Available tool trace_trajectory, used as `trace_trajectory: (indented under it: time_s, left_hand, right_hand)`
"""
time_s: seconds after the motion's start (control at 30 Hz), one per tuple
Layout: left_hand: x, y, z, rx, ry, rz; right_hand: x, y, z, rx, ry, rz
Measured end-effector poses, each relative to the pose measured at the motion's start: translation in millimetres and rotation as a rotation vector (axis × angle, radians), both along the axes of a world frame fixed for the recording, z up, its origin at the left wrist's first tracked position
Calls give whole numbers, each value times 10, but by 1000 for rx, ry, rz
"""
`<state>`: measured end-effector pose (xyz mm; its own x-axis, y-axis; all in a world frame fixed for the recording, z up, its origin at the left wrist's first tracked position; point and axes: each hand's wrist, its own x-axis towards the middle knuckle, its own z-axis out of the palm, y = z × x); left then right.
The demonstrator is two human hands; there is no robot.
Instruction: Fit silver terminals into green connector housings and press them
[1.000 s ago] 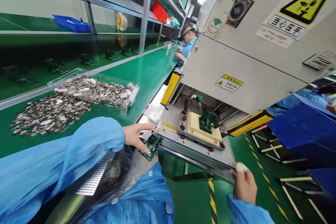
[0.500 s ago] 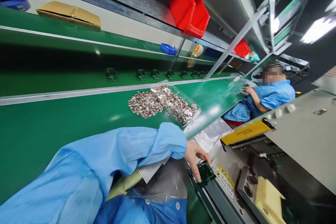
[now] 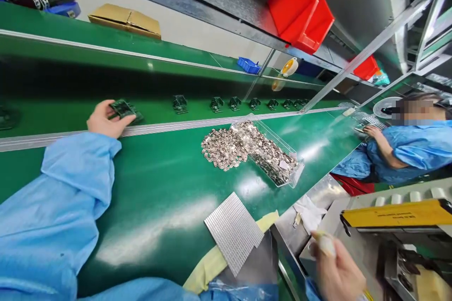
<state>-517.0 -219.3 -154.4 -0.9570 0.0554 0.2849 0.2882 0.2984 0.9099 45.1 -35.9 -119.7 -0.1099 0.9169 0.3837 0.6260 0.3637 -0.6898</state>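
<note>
My left hand [image 3: 108, 120] is closed around the edges of a green circuit board [image 3: 123, 109], holding it over the dark green strip behind the metal rail. My right hand [image 3: 337, 263], blurred, is curled at the lower right, with something pale at its thumb and fingertips; I cannot make out whether it holds anything. Left of that hand, a grey gridded sheet [image 3: 235, 233] of small squares lies tilted over a yellow cloth [image 3: 208, 270]. Farther back, a clear tray [image 3: 294, 174] of small silvery metal pieces stands beside a loose pile [image 3: 223, 149] of them.
More circuit boards [image 3: 180, 103] stand in a row along the strip. The metal rail [image 3: 169, 127] divides it from the green tabletop [image 3: 158, 188]. A red bin [image 3: 302, 7] hangs overhead. A yellow-fronted machine [image 3: 395, 214] stands at right. Another person in blue [image 3: 406, 150] sits beyond.
My left hand has swung from the machine at right to the strip at far left, carrying the circuit board. My right hand has come into view. The gridded sheet is now largely uncovered.
</note>
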Motion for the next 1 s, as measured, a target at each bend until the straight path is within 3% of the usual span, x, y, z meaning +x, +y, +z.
trace_trajectory:
  time_s: [0.07, 0.1, 0.23, 0.33, 0.43, 0.5, 0.57, 0.67, 0.77, 0.87, 1.0]
  left_hand:
    - [-235, -57, -28, -79, -7, 51]
    - [-323, -48, -31, -130, -12, 31]
    - [-521, 105, -63, -238, -2, -119]
    - [-505, 132, -97, -238, 31, -128]
    - [-414, -78, -82, -241, 175, -84]
    - [-385, -370, -54, -274, 330, -20]
    - [-410, -774, -30, -316, 425, 135]
    - [-547, -1445, -23, -329, 412, 424]
    - [-752, -1892, -44, -321, 297, 489]
    - [-908, -1982, -36, -270, 97, 405]
    - [-902, -1857, 71, -225, -3, 312]
  right_hand:
    - [-543, 219, 11, -55, -108, 349]
    - [-830, 322, 7, -70, -124, 446]
    - [-1781, 662, -116, -104, -251, 532]
    - [-2129, 804, -258, -83, -282, 512]
    - [-2272, 874, -354, -51, -255, 478]
    - [-2326, 928, -386, -44, -223, 458]
    - [-2360, 999, -407, -74, -199, 446]
    - [-2343, 1111, -445, -234, -184, 407]
    - [-2247, 1203, -508, -361, -185, 402]
    - [-2146, 1252, -565, -400, -115, 439]
    - [-2059, 1190, -508, -311, -81, 449]
